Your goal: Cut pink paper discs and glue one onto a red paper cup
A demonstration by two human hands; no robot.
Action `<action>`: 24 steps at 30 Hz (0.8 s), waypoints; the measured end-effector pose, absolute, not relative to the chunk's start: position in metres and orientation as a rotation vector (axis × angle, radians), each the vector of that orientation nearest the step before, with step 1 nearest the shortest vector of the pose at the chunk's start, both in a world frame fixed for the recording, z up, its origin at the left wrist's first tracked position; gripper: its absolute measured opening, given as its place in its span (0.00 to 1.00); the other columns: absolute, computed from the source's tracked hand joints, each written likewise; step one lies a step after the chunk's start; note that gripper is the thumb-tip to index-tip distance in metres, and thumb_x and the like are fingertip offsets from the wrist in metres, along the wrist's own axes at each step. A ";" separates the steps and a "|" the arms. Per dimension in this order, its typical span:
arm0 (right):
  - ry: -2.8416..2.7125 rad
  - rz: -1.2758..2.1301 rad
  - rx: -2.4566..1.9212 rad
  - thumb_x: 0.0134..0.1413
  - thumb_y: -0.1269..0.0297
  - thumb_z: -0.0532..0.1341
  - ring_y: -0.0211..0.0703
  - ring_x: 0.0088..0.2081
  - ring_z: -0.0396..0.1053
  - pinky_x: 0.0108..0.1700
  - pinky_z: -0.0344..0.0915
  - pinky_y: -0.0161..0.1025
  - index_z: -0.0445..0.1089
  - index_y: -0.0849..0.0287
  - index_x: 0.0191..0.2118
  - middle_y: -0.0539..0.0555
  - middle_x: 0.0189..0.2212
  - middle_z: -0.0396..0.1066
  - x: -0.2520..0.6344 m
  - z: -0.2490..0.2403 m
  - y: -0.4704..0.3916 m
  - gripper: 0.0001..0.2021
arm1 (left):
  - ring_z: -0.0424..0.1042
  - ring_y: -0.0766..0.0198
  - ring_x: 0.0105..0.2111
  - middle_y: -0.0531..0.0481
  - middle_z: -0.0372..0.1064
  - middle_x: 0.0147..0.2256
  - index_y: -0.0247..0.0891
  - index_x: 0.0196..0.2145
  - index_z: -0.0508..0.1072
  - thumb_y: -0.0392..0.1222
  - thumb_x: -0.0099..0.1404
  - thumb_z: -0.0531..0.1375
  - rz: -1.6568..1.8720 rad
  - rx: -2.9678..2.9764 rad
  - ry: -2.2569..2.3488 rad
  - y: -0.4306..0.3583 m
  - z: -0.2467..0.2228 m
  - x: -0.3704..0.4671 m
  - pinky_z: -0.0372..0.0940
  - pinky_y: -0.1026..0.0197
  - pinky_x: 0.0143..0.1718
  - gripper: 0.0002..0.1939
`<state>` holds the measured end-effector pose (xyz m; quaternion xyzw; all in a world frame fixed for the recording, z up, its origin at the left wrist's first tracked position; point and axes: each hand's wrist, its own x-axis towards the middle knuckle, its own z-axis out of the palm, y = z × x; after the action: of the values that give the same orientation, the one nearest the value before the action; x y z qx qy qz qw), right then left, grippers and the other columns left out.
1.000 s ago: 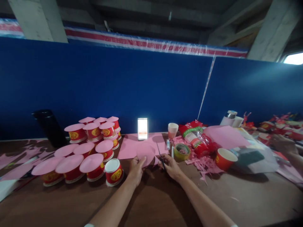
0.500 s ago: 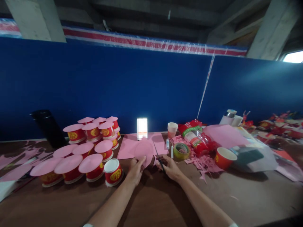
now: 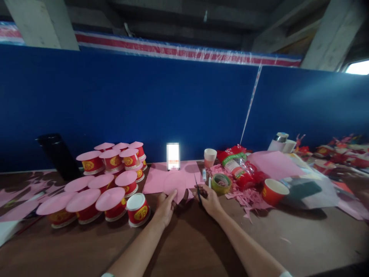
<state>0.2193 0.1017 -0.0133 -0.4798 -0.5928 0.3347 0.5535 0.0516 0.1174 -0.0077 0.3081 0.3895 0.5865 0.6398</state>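
My left hand (image 3: 165,209) pinches the near edge of a round pink paper piece (image 3: 174,181), thumb on top. This piece lies over or just above a larger pink paper sheet (image 3: 152,179), and their edges are hard to tell apart. In my right hand (image 3: 211,201) is a pair of dark scissors (image 3: 198,191), its thin blades pointing away from me, to the right of the round piece. A small pink scrap (image 3: 190,194) is between the hands. Beside my left hand stands a red paper cup (image 3: 138,211), upside down with its white base up.
Several red cups with pink paper tops (image 3: 111,200) stand at left, before a black bottle (image 3: 59,157). To the right are a tape roll (image 3: 221,184), a red-green plastic bag (image 3: 238,167), pink shreds (image 3: 250,204) and an upright red cup (image 3: 275,192). A blue partition (image 3: 144,100) rises behind.
My right hand has shifted slightly right and up with the scissors, away from the round paper. The round paper has tilted a little; my left hand stays nearly in place.
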 end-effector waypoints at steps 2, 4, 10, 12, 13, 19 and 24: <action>-1.437 0.848 -1.100 0.43 0.62 0.63 0.39 0.28 0.65 0.31 0.63 0.35 0.67 0.62 0.40 0.50 0.24 0.67 0.218 -0.012 0.100 0.16 | 0.68 0.68 0.18 0.53 0.70 0.19 0.33 0.26 0.68 0.41 0.45 0.67 1.331 0.703 0.868 0.117 -0.007 0.052 0.61 0.68 0.19 0.13; -1.487 0.898 -1.058 0.44 0.63 0.63 0.39 0.29 0.66 0.33 0.63 0.35 0.67 0.62 0.41 0.50 0.25 0.68 0.217 -0.011 0.098 0.16 | 0.70 0.67 0.19 0.52 0.70 0.19 0.33 0.26 0.68 0.41 0.45 0.67 1.325 0.700 0.854 0.116 -0.005 0.052 0.63 0.67 0.20 0.13; -1.548 0.931 -1.045 0.45 0.64 0.62 0.37 0.29 0.64 0.31 0.62 0.33 0.67 0.62 0.42 0.50 0.28 0.68 0.216 -0.009 0.093 0.16 | 0.72 0.64 0.24 0.49 0.73 0.24 0.33 0.29 0.69 0.41 0.46 0.66 1.311 0.730 0.842 0.116 -0.006 0.052 0.65 0.65 0.24 0.13; -1.552 0.940 -1.040 0.45 0.64 0.63 0.37 0.28 0.63 0.29 0.61 0.32 0.67 0.62 0.43 0.50 0.27 0.67 0.217 -0.009 0.093 0.16 | 0.72 0.64 0.24 0.48 0.73 0.25 0.33 0.29 0.69 0.41 0.46 0.67 1.315 0.720 0.864 0.116 -0.006 0.052 0.65 0.66 0.24 0.14; -1.554 0.943 -1.039 0.45 0.64 0.63 0.36 0.28 0.63 0.29 0.61 0.32 0.67 0.61 0.43 0.50 0.27 0.67 0.217 -0.009 0.093 0.16 | 0.73 0.64 0.24 0.48 0.73 0.25 0.33 0.29 0.69 0.40 0.45 0.67 1.320 0.716 0.869 0.116 -0.006 0.053 0.65 0.67 0.23 0.14; -1.537 0.974 -1.022 0.45 0.61 0.63 0.36 0.27 0.63 0.27 0.61 0.31 0.67 0.61 0.42 0.49 0.26 0.66 0.217 -0.009 0.092 0.17 | 0.72 0.65 0.24 0.51 0.72 0.22 0.34 0.27 0.70 0.38 0.44 0.67 1.327 0.698 0.809 0.112 0.002 0.054 0.65 0.67 0.25 0.13; -1.519 1.017 -1.028 0.44 0.59 0.63 0.35 0.27 0.62 0.26 0.61 0.30 0.68 0.61 0.41 0.50 0.26 0.65 0.215 -0.006 0.090 0.17 | 0.73 0.63 0.27 0.48 0.74 0.26 0.32 0.29 0.71 0.39 0.45 0.66 1.309 0.710 0.809 0.111 0.004 0.054 0.67 0.65 0.29 0.12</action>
<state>0.2151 0.0898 -0.0056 -0.4247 -0.6279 0.4203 0.4988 0.0540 0.1105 0.0040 0.3141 0.3579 0.5789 0.6619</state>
